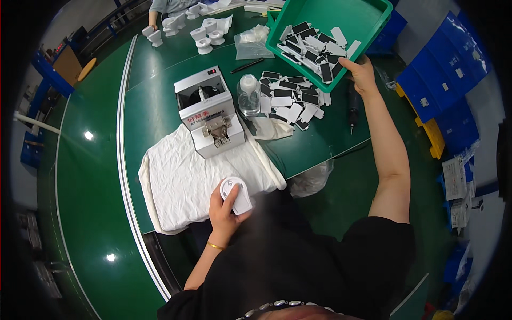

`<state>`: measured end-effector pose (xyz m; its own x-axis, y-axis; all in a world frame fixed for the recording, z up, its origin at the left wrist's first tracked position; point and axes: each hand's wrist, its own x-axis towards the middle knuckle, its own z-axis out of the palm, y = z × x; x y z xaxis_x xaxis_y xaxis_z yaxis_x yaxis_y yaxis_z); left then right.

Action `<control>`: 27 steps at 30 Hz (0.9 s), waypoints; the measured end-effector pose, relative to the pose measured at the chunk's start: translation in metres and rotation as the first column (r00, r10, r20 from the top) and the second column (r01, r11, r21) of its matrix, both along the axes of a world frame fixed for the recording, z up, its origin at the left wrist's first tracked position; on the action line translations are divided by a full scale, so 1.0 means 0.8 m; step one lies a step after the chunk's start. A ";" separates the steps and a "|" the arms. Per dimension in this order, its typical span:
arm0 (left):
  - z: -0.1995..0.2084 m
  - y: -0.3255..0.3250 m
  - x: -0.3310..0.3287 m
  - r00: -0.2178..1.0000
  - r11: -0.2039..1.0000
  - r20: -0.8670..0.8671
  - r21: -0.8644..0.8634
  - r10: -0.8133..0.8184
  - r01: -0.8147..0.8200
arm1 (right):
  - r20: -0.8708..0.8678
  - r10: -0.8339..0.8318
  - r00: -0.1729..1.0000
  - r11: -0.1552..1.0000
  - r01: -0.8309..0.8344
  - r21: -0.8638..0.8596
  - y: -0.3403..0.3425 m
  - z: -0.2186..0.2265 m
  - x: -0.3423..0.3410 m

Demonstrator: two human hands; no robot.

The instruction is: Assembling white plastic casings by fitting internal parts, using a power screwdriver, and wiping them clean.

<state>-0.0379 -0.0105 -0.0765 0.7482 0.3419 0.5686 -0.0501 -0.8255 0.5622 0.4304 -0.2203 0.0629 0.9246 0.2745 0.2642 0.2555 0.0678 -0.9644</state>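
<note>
While the left hand (225,209) is closed around a small white plastic part (236,195) with a round end, held just over the near edge of a white cloth (181,181), the right hand (361,74) is stretched far forward and grips the near rim of a green bin (373,21). The two hands are well apart. The bin is tipped up off the green tabletop (154,96), its low corner pointing toward the person, and many small flat black-and-white tags (314,45) lie inside it against that low side. Just below the bin's low corner, more of the same tags (290,98) lie in a loose heap on the tabletop. A clear bottle (248,95) with a white cap stands just left of the heap. Left of the bottle sits a white box-shaped machine (208,114) with a round opening on top and a metal fitting on its front; its front end rests on the cloth. A black pen (247,65) lies beyond the machine, near a clear plastic bag (253,42). A dark tool (352,109) lies on the tabletop under the right forearm. At the far end, white moulded parts (205,34) stand in a group, and another person's arm (153,20) is beside them. Blue crates (442,74) are stacked off to the right.
</note>
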 end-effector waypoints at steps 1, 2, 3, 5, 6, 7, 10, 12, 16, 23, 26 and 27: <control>0.000 -0.001 -0.001 1.000 1.000 0.000 -0.002 0.002 -0.002 | 0.091 -0.007 0.996 1.000 0.008 -0.020 0.001 -0.006 -0.002; -0.001 -0.001 -0.002 1.000 1.000 -0.004 -0.001 0.005 -0.005 | 0.182 -0.011 0.983 0.999 0.018 -0.038 0.003 -0.011 -0.005; -0.001 -0.002 -0.003 1.000 1.000 -0.006 0.001 0.009 -0.009 | 0.184 -0.007 0.983 0.999 0.014 -0.038 0.006 -0.014 -0.012; -0.003 -0.001 -0.004 1.000 1.000 -0.005 0.009 0.013 -0.013 | 0.269 -0.003 0.963 0.997 0.023 -0.070 0.013 -0.022 -0.028; -0.003 -0.002 -0.004 1.000 1.000 -0.006 0.016 0.011 -0.011 | 0.306 -0.042 0.951 0.988 0.085 -0.130 0.014 -0.027 -0.027; -0.003 -0.003 -0.004 1.000 1.000 -0.006 0.016 0.012 -0.012 | 0.306 -0.040 0.951 0.988 0.083 -0.131 0.013 -0.030 -0.026; -0.003 -0.003 -0.005 1.000 1.000 -0.014 0.014 0.017 -0.017 | 0.390 -0.014 0.921 0.968 0.111 -0.227 0.020 -0.036 -0.036; -0.005 -0.003 -0.005 1.000 1.000 -0.009 0.013 0.021 -0.021 | 0.412 -0.036 0.911 0.938 0.172 -0.300 0.027 -0.033 -0.045; -0.005 -0.003 -0.002 1.000 1.000 0.009 0.003 0.015 -0.015 | 0.447 -0.017 0.894 0.912 0.197 -0.359 0.030 -0.035 -0.048; -0.008 -0.002 -0.005 1.000 1.000 0.000 -0.007 0.023 -0.023 | 0.663 0.079 0.744 0.854 0.292 -0.430 0.038 -0.018 -0.077; -0.008 -0.003 -0.005 1.000 1.000 -0.006 -0.006 0.022 -0.022 | 0.737 0.082 0.671 0.849 0.340 -0.404 0.039 -0.012 -0.080; -0.007 -0.003 -0.005 1.000 1.000 -0.008 -0.007 0.022 -0.022 | 0.787 0.090 0.610 0.854 0.360 -0.376 0.040 -0.007 -0.081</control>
<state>-0.0419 -0.0130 -0.0821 0.7450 0.3627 0.5598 -0.0271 -0.8221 0.5687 0.3652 -0.1886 0.0570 0.4762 0.4531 0.7536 0.8612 -0.4134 -0.2956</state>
